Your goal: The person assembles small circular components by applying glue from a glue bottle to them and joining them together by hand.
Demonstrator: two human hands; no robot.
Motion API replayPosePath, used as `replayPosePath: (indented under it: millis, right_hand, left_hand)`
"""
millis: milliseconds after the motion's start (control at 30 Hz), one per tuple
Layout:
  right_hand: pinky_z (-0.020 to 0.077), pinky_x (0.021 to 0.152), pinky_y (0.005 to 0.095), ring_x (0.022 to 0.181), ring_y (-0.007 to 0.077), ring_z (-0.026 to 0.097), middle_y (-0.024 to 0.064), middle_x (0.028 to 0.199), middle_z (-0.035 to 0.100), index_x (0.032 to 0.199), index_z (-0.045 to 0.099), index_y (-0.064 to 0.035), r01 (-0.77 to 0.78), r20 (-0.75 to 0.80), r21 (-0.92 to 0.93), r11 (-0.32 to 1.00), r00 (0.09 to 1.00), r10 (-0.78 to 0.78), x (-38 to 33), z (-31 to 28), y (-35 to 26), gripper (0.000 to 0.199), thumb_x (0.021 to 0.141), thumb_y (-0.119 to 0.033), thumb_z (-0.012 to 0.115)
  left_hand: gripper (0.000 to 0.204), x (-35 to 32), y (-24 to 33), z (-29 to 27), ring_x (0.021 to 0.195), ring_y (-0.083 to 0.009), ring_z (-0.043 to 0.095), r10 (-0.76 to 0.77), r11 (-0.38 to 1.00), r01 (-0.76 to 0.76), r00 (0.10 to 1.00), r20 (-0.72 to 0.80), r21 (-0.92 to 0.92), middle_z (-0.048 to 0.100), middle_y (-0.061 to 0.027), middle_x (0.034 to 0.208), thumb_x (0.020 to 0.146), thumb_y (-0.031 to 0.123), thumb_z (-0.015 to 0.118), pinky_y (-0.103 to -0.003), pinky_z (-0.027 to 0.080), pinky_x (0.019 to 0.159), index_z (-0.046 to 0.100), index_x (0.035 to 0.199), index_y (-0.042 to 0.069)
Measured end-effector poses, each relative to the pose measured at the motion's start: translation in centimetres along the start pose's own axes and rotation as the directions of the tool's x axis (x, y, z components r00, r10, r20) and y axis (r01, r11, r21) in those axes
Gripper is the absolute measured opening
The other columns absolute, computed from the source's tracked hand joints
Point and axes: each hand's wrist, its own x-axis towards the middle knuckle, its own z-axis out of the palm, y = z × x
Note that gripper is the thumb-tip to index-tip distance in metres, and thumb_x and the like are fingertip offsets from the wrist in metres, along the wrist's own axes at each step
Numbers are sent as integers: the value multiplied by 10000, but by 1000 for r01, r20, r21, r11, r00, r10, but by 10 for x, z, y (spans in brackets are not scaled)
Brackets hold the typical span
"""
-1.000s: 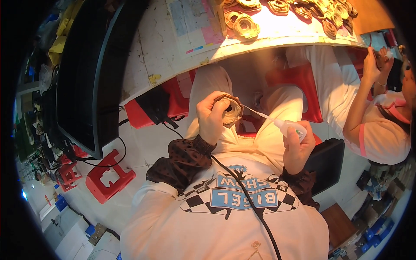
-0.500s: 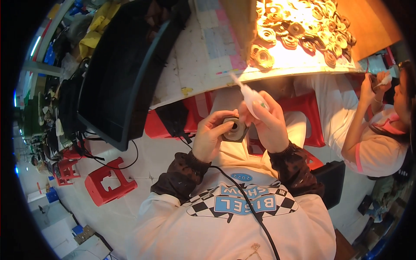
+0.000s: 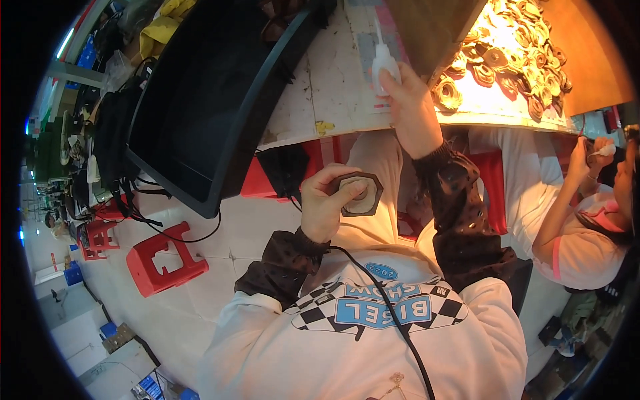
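My left hand (image 3: 323, 208) pinches a dark brown hexagonal piece (image 3: 376, 195) in front of my lap, thumb pressed on the pale round disc (image 3: 360, 204) at its middle. The fingers behind the piece are partly hidden. Farther forward, my right hand (image 3: 412, 107) reaches over the table edge, wrapped round a small white squeeze bottle (image 3: 383, 65). Its thin nozzle points away from me, above the table. To the right of that hand lies a heap of brown and tan ring-shaped pieces (image 3: 495, 59) under bright warm light.
A long black tray (image 3: 193, 93) slants across the left side, by the worn white table (image 3: 313, 100). Brown boards (image 3: 437, 30) flank the heap. A red stool (image 3: 167, 263) stands on the floor at left. At right, a co-worker (image 3: 583, 237) holds a small white bottle.
My right hand has moved forward, away from the hexagonal piece to over the table edge, with the squeeze bottle. My left hand keeps the piece, and its thumb now rests on the pale disc.
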Motion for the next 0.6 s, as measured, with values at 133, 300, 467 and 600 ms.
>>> replayPosePath:
  millis: [133, 300, 467, 600]
  right_hand:
    - [401, 696, 231, 766, 58, 475, -26, 810, 540, 995, 616, -43, 42, 11, -188, 981, 999, -41, 21, -5, 13, 277, 882, -296, 624]
    - [404, 595, 280, 671, 120, 484, 11, 663, 504, 878, 645, -19, 227, 26, -601, 766, 964, -266, 40, -1, 19, 324, 799, -327, 702]
    - [401, 688, 413, 791, 283, 549, 125, 790, 586, 983, 607, -25, 324, 93, -816, 478, 890, -446, 62, 2, 40, 353, 802, -318, 683]
    - [344, 848, 495, 966, 353, 550, 192, 974, 604, 1088, 539, -10, 273, 111, -890, 365, 906, -408, 67, 8, 41, 386, 842, -294, 629]
  left_hand:
    - [195, 2, -4, -6, 858, -136, 632, 23, 999, -23, 1000, -9, -36, 658, -91, 937, 791, -49, 674, -259, 513, 773, 615, 974, -23]
    - [185, 2, -3, -11, 837, -127, 631, 23, 1000, -23, 1000, -18, -17, 660, -85, 928, 794, -47, 671, -254, 515, 763, 616, 970, -22]
    - [177, 4, 2, -14, 843, -120, 627, 61, 996, -59, 997, -37, 62, 657, -75, 923, 793, -43, 674, -249, 510, 765, 621, 960, -24]
    - [164, 5, 6, -17, 856, -117, 623, 141, 981, -134, 989, -42, 141, 647, -55, 911, 793, -46, 672, -242, 506, 764, 627, 949, -28]
